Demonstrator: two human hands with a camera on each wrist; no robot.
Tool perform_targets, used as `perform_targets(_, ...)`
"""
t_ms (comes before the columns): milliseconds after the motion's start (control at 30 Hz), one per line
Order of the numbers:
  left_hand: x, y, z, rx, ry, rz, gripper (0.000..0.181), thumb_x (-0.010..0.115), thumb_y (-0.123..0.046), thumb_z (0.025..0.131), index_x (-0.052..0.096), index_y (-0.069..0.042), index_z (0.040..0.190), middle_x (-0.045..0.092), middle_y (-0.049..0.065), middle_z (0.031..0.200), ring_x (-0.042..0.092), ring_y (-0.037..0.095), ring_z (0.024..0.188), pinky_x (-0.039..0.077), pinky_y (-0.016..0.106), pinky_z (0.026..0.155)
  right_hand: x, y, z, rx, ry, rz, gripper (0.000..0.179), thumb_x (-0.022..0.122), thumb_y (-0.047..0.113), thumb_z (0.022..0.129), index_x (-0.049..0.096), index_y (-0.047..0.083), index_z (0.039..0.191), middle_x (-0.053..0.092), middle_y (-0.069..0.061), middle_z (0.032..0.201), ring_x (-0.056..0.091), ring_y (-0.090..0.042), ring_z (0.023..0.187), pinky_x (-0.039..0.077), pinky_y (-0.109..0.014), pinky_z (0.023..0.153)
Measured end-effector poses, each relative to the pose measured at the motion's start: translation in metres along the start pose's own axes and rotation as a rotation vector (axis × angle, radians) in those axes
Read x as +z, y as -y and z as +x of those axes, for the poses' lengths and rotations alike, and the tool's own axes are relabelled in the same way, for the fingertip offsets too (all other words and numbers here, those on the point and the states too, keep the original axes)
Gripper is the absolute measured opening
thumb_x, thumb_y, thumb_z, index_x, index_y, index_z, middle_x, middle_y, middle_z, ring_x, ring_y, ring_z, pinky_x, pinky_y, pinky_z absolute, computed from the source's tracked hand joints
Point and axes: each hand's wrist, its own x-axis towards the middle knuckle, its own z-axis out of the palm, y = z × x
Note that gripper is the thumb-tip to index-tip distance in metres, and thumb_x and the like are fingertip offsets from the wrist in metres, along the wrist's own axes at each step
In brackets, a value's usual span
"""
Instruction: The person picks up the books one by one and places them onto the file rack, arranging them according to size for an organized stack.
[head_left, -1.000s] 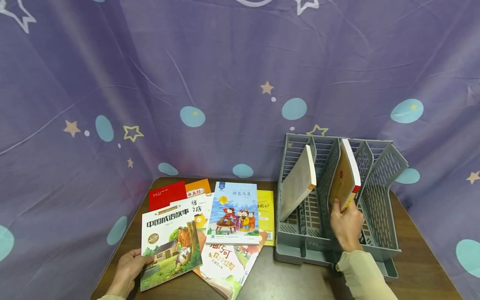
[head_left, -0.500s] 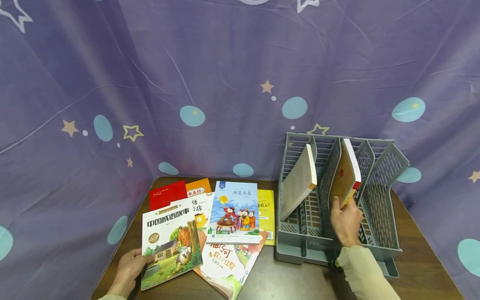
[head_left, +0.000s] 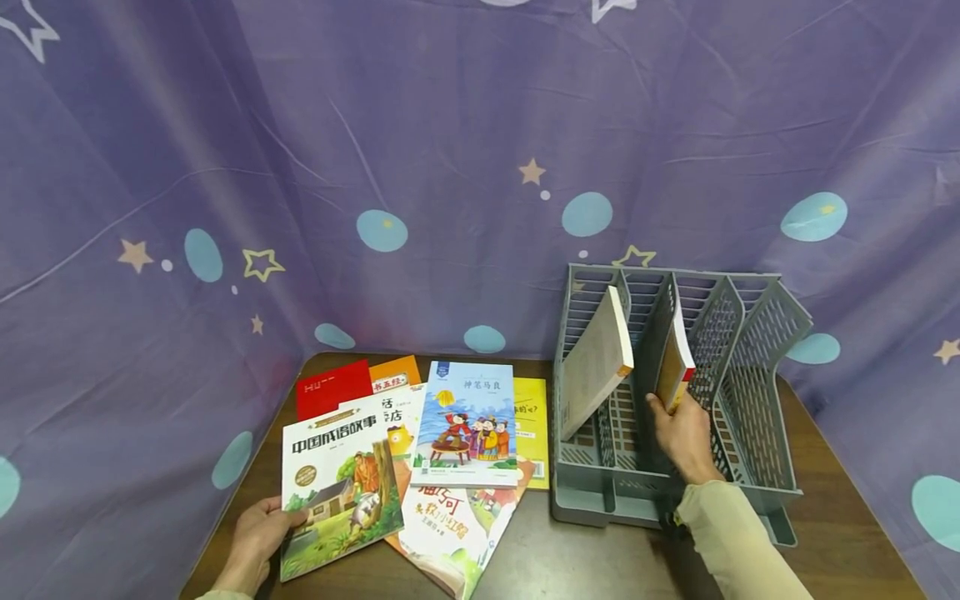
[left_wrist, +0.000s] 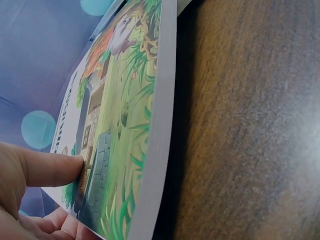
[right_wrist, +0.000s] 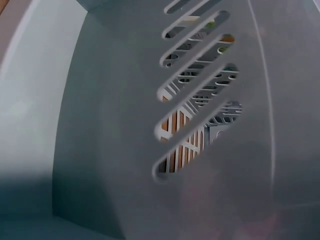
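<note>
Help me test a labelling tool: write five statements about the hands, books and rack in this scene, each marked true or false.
1. The left hand holds the house-cover book. True.
2. The right hand holds nothing. False: the right hand holds a brown-covered book inside the rack.
3. In the head view, the rack is left of the light-blue book. False: it is to the right.
4. In the head view, the light-blue book covers part of the yellow book. True.
5. The red book stands in the rack. False: the red book lies left of it.
</note>
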Motion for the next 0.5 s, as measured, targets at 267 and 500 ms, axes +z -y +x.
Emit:
perform_targets(267, 0.0, 0.0, 0.001, -0.007, -0.001, -0.008, 0.061, 0.074, -0.018, 0.079, 0.047, 0.015, 0.122, 0.057, 0.029, 0.11, 0.054, 0.036, 0.098, 0.043, 0.034, 0.071, -0.004, 0.003, -0.001, 0.026, 0.045, -0.029, 0.038, 0.066, 0.026, 0.09, 0.057, -0.008, 0.105, 0.063, -0.032, 0.092, 0.061, -0.05, 0.083, 0.045, -0.059, 0.069)
perform_targets(500, -0.002, 0.001, 0.0, -0.021, -0.012, -0.032, 0.066, 0.074, -0.021, 0.08, 0.044, 0.014, 0.127, 0.057, 0.029, 0.114, 0.055, 0.034, 0.098, 0.041, 0.024, 0.062, -0.014, 0.007, -0.009, 0.009, 0.048, -0.029, 0.043, 0.067, 0.028, 0.089, 0.057, -0.006, 0.113, 0.065, -0.028, 0.093, 0.063, -0.041, 0.079, 0.047, -0.052, 0.064)
